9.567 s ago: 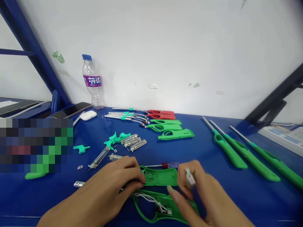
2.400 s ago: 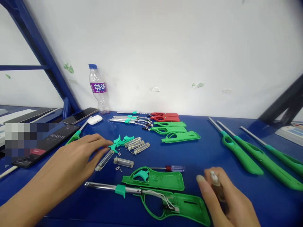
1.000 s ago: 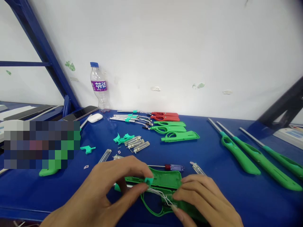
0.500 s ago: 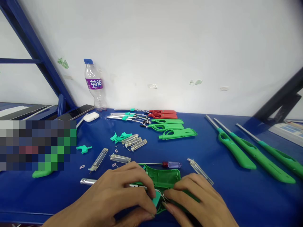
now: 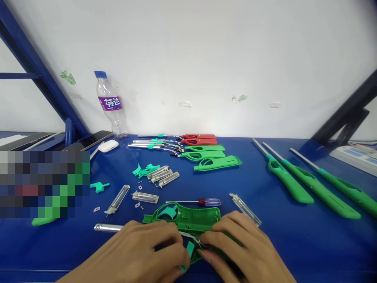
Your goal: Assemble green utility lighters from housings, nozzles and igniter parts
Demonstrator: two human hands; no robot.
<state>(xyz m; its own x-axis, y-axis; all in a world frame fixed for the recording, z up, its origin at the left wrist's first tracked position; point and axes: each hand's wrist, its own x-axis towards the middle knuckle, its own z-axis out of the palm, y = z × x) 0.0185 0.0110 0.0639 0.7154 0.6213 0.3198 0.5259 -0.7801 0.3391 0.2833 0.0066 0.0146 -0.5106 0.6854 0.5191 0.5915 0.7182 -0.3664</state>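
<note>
Two dark green shell halves lie open at the front; the upper half (image 5: 191, 218) has a teal trigger piece (image 5: 168, 212) in its loop. My left hand (image 5: 147, 251) is closed on a small teal part (image 5: 190, 249) over the lower half. A silver tube (image 5: 108, 228) sticks out to the left from beneath that hand. My right hand (image 5: 238, 247) pinches thin white wires (image 5: 191, 236) between thumb and index finger at the lower half's right side. Much of the lower half is hidden by both hands.
Beyond the hands lie a screwdriver (image 5: 209, 202), several clear fuel tanks (image 5: 145, 197) and teal parts (image 5: 99, 186). Green shells (image 5: 218, 162) and silver tubes sit near the wall. Long green lighters (image 5: 290, 182) rest at the right. A bottle (image 5: 112, 104) stands at the back left.
My left hand has moved left and down, uncovering the upper shell's loop and teal trigger piece. My right hand stays at the wires. The whole view has shifted slightly.
</note>
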